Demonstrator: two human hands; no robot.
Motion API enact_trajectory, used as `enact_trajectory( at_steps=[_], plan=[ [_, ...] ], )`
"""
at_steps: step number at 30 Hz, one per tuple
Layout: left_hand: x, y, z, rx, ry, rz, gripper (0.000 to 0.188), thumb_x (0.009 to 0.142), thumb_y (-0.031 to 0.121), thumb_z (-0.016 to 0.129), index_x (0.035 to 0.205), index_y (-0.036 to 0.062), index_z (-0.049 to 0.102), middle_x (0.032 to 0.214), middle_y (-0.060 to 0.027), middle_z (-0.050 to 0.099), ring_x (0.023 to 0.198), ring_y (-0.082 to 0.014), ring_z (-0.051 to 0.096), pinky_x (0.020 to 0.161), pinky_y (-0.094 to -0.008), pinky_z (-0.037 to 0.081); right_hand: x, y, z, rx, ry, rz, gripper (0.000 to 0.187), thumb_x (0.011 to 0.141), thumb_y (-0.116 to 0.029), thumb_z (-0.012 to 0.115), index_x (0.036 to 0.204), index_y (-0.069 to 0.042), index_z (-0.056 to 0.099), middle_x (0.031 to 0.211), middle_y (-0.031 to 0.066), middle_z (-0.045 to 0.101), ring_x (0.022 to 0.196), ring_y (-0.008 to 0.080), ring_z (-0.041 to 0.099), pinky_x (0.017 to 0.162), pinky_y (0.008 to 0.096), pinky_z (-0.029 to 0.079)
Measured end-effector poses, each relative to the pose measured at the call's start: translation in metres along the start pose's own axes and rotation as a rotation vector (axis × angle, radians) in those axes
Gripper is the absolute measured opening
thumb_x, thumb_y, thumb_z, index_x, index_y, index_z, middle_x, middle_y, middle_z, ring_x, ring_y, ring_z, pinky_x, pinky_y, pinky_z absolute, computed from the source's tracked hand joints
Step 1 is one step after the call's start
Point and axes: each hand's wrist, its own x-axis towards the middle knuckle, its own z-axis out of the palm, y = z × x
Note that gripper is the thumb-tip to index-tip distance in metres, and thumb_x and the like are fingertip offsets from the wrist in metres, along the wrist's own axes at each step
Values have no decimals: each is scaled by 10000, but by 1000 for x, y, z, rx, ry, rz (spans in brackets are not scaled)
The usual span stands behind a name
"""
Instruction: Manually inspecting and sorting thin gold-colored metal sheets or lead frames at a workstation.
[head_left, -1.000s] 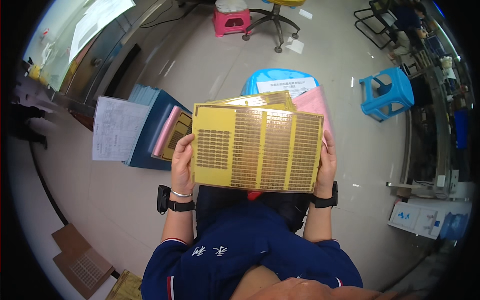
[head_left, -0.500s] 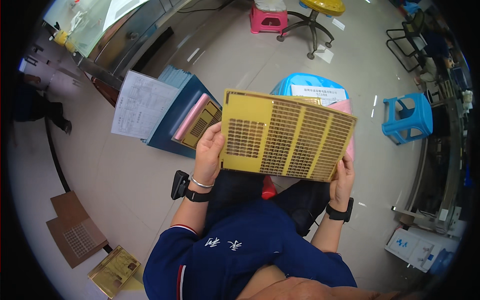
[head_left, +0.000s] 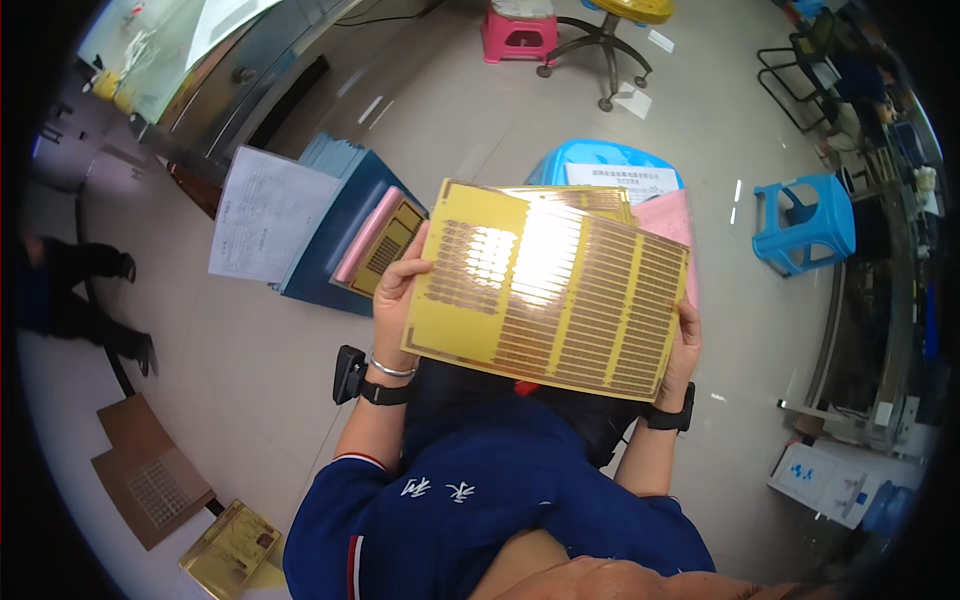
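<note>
Both hands hold up a yellow circuit board panel (head_left: pixel 610 320) printed with several columns of small repeated copper-coloured patterns. My left hand (head_left: pixel 397 295) is closed on its left edge, while my right hand (head_left: pixel 686 345) grips the right edge, its fingers partly behind it. The panel is tilted, and a bright glare covers part of its upper middle. Just behind it, more yellow panels (head_left: pixel 610 196), a pink sheet (head_left: pixel 666 212) and a printed paper (head_left: pixel 618 178) lie on a blue stool (head_left: pixel 572 156), mostly hidden.
To the left, a dark blue surface (head_left: pixel 322 262) bears a pink bundle (head_left: pixel 362 240), another patterned panel (head_left: pixel 392 245) and a paper sheet (head_left: pixel 262 215). Brown cardboard (head_left: pixel 125 430) lies lower left. A second blue stool (head_left: pixel 800 222) stands right. Another person's legs (head_left: pixel 100 300) show far left.
The panel has tipped so its surface catches a strong glare, and its lower edge has dropped. More of the panels behind shows. At far left, the other person has moved further into view.
</note>
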Motion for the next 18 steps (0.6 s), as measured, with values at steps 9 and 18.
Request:
enact_trajectory(
  at_steps=[9,18],
  plan=[
    [-8,-4,-26,-58,118,-141,138,884,16,511,988,54,594,1216,-156,545,1070,-229,570,876,-325,517,1,1,6,24,-117,-52,214,890,8,502,1080,-41,588,1333,183,437,1156,237,505,953,351,450],
    [-10,-6,-24,-74,134,-135,164,895,27,506,1041,46,578,1067,-153,622,924,-211,634,782,-317,555,-3,-1,5,38,-64,70,197,904,-5,488,1085,-20,566,1274,172,495,1082,199,547,913,317,476]
  ],
)
